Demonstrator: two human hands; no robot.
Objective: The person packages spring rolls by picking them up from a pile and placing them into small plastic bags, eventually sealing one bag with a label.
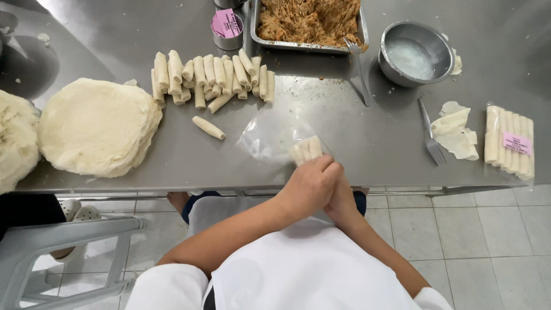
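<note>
Both hands met at the table's near edge: the left hand (310, 186) curled over the mouth of a clear plastic bag (272, 138) holding a few rolls (306, 150), the right hand (341, 201) tucked beneath it, grip hidden. Soft, light, easily crushed, I judged; best held by the bag's neck. Beyond the knuckles lay a loose roll (209, 127), farther off the roll pile (211, 77); a fork (431, 135) lay to the right. Nothing blocked them.

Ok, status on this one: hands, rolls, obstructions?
Left hand over right hand, both gripping small pale rolls at clear plastic bag mouth. Nothing in the way.
</note>
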